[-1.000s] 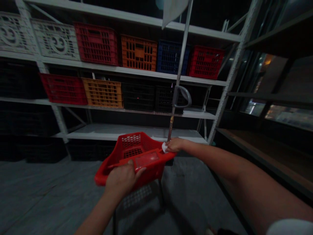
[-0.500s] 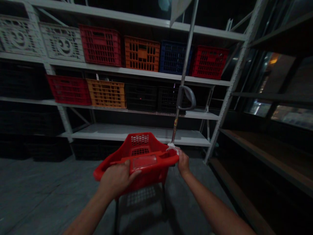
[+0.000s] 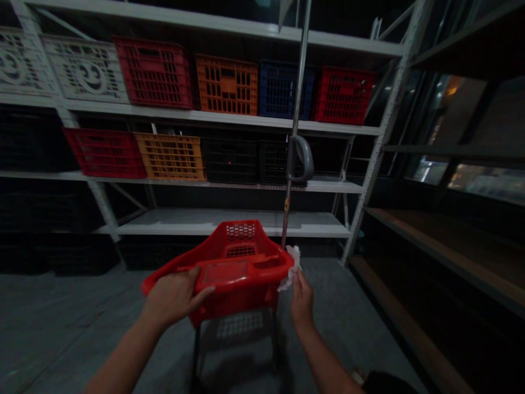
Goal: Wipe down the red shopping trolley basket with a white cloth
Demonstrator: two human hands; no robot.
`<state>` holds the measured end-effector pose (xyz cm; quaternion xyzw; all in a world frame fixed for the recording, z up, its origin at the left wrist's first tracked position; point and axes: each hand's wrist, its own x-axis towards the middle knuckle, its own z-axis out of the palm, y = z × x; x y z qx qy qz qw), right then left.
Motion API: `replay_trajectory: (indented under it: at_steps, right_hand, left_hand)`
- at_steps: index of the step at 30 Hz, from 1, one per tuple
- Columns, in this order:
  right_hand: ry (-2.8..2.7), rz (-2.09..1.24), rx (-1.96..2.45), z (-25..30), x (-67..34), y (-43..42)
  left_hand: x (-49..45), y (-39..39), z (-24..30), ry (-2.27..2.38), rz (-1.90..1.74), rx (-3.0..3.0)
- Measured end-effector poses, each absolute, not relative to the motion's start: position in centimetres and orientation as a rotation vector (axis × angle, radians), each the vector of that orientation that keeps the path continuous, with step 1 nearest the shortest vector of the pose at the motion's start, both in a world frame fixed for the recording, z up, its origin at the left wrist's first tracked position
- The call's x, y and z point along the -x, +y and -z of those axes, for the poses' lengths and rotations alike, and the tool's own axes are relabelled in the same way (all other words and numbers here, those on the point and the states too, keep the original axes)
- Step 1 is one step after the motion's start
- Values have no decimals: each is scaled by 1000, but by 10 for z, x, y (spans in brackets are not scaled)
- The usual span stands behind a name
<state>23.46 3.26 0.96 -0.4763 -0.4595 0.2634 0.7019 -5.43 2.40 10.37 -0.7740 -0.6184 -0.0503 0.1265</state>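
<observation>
A small red plastic shopping cart (image 3: 229,293) stands upright in front of me. My left hand (image 3: 172,295) grips the left part of its handle bar, thumb pointing right along it. At the right end of the handle, my right hand (image 3: 301,295) pinches a crumpled white wipe (image 3: 293,264), tissue or thin cloth, which hangs against the red rim. A metal pole (image 3: 299,87) rises from the cart's right side, with a grey loop-shaped handle (image 3: 301,158) partway up. A pale flag-like piece at its top is cut off by the picture edge.
Behind the cart stands a white metal rack (image 3: 241,119) with red, orange, blue, white and black crates, such as an orange crate (image 3: 227,85). Dark shelves (image 3: 443,241) run along the right. The floor (image 3: 82,323) is grey.
My right hand has moved the white wipe from the pole's foot to the outer right end of the handle, and more of it shows. My left hand stays on the handle.
</observation>
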Motion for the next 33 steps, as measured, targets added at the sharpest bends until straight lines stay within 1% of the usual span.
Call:
replay_trajectory:
  at_steps: [5,7,10,14,16,19,22,24,26,30,33]
  right_hand:
    - [-1072,-991,806,-32,-239,82]
    - [-1036,-1042,777,-34,-234,88]
    - [-1055,-924,855,-25,-226,71]
    - [-1104,-772,954,-15,-226,31]
    - [-1097,-760,969,-24,-227,23]
    - [-1118,-728,916,-59,-223,31]
    - [-1306,-748,762,-93,-208,53]
    - [-1453,-730,702,-98,-198,64]
    - [-1578,-676,737,-84,-192,68]
    - [-1743,-617,843,-40,-191,63]
    - [-1782,-611,862,-39,-189,61]
  left_hand:
    - [72,30,-106,-1770,139,2300]
    - [76,33,-108,-1805,167,2273]
    - [77,34,-111,-1780,295,2209]
    - [57,17,-113,-1676,610,1960]
    - [31,3,-111,-1587,725,1981]
    - [-21,-15,-106,-1447,831,2173]
    - [-61,-20,-99,-1558,741,2289]
    - [-70,-19,-95,-1665,644,2293]
    - [-65,-18,-93,-1668,603,2310]
    - [-43,-19,-92,-1606,601,2366]
    - [-33,-19,-93,-1584,600,2395]
